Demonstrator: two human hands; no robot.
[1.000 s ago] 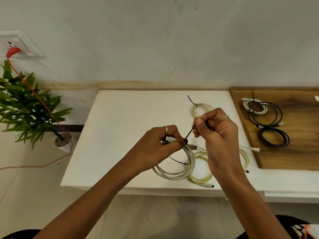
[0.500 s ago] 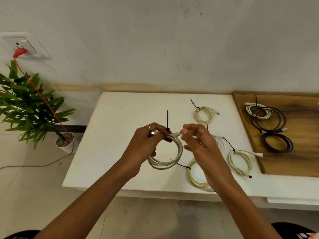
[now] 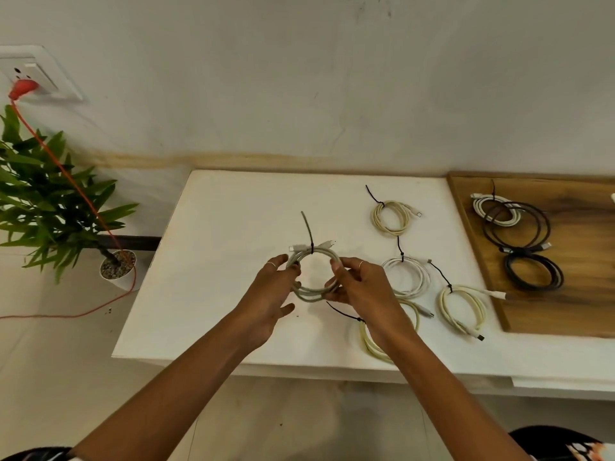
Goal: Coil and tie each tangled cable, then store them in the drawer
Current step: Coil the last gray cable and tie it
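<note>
I hold a grey-white coiled cable point(image 3: 312, 291) above the white table point(image 3: 226, 261); a black zip tie point(image 3: 307, 232) sticks up from its top. My left hand point(image 3: 274, 294) grips the coil's left side and my right hand point(image 3: 359, 287) grips its right side. Tied coils lie on the table to the right: a cream one point(image 3: 391, 217) at the back, a white one point(image 3: 411, 276), a cream one point(image 3: 462, 306), and a pale yellow one point(image 3: 372, 341) partly hidden under my right wrist.
A wooden board point(image 3: 565, 294) on the right carries a white coil point(image 3: 496, 209) and two black coils point(image 3: 532, 271). A potted plant point(image 3: 50, 201) stands on the floor at left, with an orange cord point(image 3: 66, 171) running from a wall socket point(image 3: 30, 74).
My right hand let go of the tie's tail and took the coil's right side. Both hands moved the tied coil forward and left, uncovering the coils on the table.
</note>
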